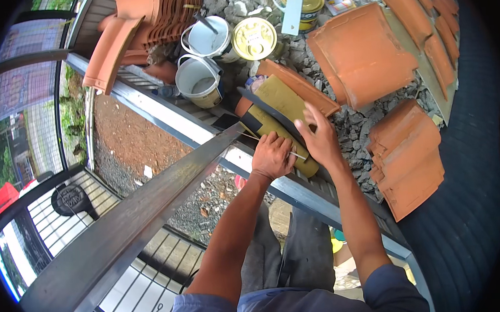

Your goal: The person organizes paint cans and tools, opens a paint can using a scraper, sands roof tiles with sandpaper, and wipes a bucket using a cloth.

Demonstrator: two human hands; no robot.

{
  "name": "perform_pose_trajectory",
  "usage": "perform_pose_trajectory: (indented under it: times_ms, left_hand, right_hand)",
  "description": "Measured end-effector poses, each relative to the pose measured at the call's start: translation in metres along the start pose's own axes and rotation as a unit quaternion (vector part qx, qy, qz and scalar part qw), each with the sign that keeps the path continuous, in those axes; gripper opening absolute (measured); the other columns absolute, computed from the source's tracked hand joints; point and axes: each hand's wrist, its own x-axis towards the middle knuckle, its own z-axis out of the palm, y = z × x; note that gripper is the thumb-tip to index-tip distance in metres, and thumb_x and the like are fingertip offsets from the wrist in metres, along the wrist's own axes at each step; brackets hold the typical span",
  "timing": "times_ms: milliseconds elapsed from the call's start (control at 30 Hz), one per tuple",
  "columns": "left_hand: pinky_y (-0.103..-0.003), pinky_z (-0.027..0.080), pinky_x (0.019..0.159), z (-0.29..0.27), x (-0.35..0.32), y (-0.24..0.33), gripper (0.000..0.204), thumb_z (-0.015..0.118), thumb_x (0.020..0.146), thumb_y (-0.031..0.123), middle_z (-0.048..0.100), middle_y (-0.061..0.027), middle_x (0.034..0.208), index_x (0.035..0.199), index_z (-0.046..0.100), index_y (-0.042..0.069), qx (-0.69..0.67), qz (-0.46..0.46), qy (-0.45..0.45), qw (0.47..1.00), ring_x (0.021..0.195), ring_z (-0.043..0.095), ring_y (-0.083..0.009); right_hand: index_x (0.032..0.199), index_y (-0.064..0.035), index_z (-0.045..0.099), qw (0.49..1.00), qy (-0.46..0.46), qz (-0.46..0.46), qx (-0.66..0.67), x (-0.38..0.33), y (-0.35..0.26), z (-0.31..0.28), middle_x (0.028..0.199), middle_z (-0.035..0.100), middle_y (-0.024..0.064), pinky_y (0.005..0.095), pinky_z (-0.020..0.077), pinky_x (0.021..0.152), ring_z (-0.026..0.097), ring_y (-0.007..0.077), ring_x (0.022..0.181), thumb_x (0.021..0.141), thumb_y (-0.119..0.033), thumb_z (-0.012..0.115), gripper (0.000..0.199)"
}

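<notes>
My left hand is closed around a thin, pale rod-like tool, its ends showing on either side of my fist. The fist rests on a rolled olive-yellow sheet with a black side, lying by the metal beam. A dark flap of the sheet stands up across the roll. Beside that flap, my right hand has its fingers apart and holds nothing that I can see; whether its thumb touches the flap I cannot tell.
A metal beam runs along the roof edge, with a sloping post at left and ground far below. White buckets, paint cans, clay tiles and grey rubble lie beyond. Dark corrugated roofing is at right.
</notes>
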Motion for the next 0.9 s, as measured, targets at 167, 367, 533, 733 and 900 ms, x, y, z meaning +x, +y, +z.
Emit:
perform_pose_trajectory:
  times_ms: [167,367,533,733,900]
  left_hand:
    - [-0.041,0.044,0.071,-0.006,0.000,0.005,0.016,0.067,0.086,0.023,0.060,-0.0078,0.074,0.080,0.061,0.009,0.009,0.070,0.004,0.997,0.079,0.056,-0.0291]
    - [-0.044,0.050,0.073,-0.059,-0.069,-0.015,0.013,0.066,0.080,0.015,0.062,-0.0073,0.078,0.092,0.067,0.009,-0.179,0.311,-0.073,0.931,0.082,0.060,-0.0303]
    - [-0.044,0.053,0.065,-0.260,-0.196,-0.026,0.018,0.068,0.081,0.015,0.063,-0.0087,0.082,0.097,0.067,0.007,-0.178,0.449,-0.263,0.835,0.076,0.061,-0.0284]
    - [-0.040,0.053,0.066,-0.531,-0.410,-0.115,0.026,0.066,0.083,0.010,0.069,-0.0086,0.086,0.108,0.068,0.006,-0.091,0.060,-0.194,0.975,0.073,0.062,-0.0251]
    - [-0.024,0.041,0.063,-0.541,-0.524,-0.135,0.045,0.056,0.096,0.016,0.065,-0.0044,0.098,0.139,0.048,0.006,-0.354,-0.416,0.137,0.826,0.074,0.052,-0.0084]
  right_hand:
    - [0.137,0.0020,0.056,0.988,0.079,0.132,0.000,-0.131,0.004,-0.036,0.118,0.069,0.0230,0.0412,0.0544,0.089,0.070,0.0319,0.104,0.098,-0.026,0.066,0.049]
    - [0.142,-0.0022,0.053,0.972,0.166,0.100,-0.133,-0.279,-0.053,-0.024,0.117,0.069,0.0230,0.0434,0.0523,0.093,0.069,0.0347,0.106,0.096,-0.023,0.068,0.052]
    - [0.143,-0.0012,0.051,0.929,0.140,0.245,-0.239,-0.433,-0.078,0.027,0.136,0.059,0.0279,0.0490,0.0460,0.106,0.057,0.0447,0.125,0.094,-0.024,0.066,0.056]
    - [0.134,-0.0025,0.060,0.933,-0.041,0.305,-0.185,-0.543,-0.114,0.158,0.105,0.072,0.0257,0.0454,0.0529,0.092,0.069,0.0409,0.102,0.089,-0.019,0.070,0.050]
    - [0.128,-0.0011,0.065,0.953,-0.111,0.225,-0.169,-0.502,-0.170,0.200,0.113,0.070,0.0259,0.0446,0.0534,0.094,0.068,0.0406,0.108,0.088,-0.025,0.071,0.047]
